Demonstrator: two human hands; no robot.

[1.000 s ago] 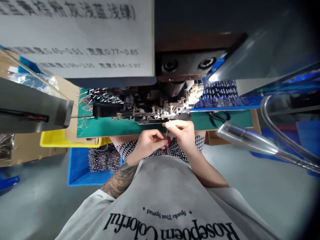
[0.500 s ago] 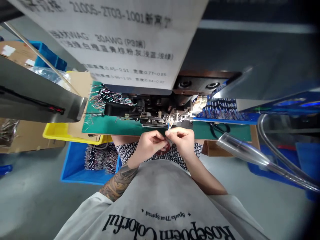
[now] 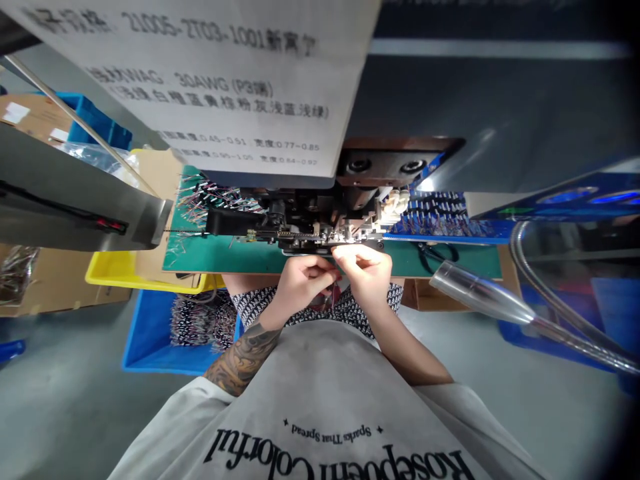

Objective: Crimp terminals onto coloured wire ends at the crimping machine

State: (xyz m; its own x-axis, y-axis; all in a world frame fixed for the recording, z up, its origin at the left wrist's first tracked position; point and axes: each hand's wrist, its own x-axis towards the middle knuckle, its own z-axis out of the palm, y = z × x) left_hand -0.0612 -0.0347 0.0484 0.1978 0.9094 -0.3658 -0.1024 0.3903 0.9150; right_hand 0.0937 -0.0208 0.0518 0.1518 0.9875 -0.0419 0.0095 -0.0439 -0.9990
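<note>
My left hand (image 3: 306, 285) is closed in a pinch on a bundle of thin coloured wires (image 3: 336, 292), part of which hangs below the fingers. Just beside it, my right hand (image 3: 369, 272) pinches wire ends from the same bundle. Its fingertips are at the front of a crimping machine (image 3: 345, 235), under the bright light at the die. The fingers hide the wire tips, so whether they touch the die does not show.
Wire bundles lie on the green mat (image 3: 235, 257) at left and in a blue tray (image 3: 450, 238) at right. Black-handled scissors (image 3: 440, 257) and a clear nozzle (image 3: 475, 293) are to the right. A blue bin (image 3: 150, 343) with bundles and a yellow tray (image 3: 115, 270) stand lower left.
My right hand has moved slightly up towards the machine, and its fingers now cover the wire ends that showed before. My left hand has stayed nearly in place. The view has shifted a little.
</note>
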